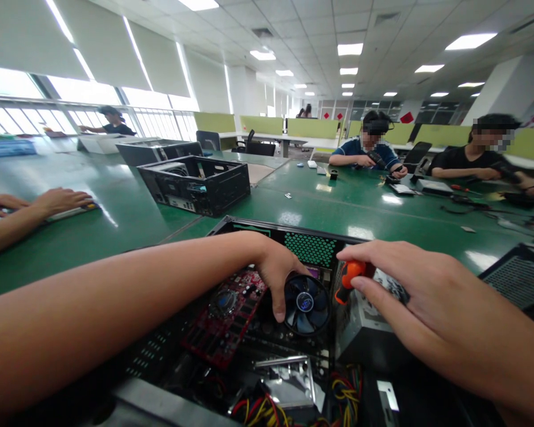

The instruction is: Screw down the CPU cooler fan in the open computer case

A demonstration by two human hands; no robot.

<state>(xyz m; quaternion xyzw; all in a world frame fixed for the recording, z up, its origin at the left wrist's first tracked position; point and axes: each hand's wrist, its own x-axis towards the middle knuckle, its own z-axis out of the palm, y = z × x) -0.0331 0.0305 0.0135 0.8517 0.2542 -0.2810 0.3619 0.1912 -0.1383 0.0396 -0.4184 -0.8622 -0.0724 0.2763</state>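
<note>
The case [279,237] lies at the counter's [311,204] near edge, the fan [318,307] inside it bearing a blue label [305,302], too small to read. Left hand [276,270] at the fan's rim, grip unclear; right hand's [431,290] fingers [370,251] clamp an orange screwdriver [350,276].

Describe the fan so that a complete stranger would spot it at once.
On the green table, find the open black computer case nearest the camera. Inside it, the fan sits between the red circuit board and the grey metal box. Unlike the smaller round cooler on that board, it has broad dark blades around a blue-marked hub.
</note>
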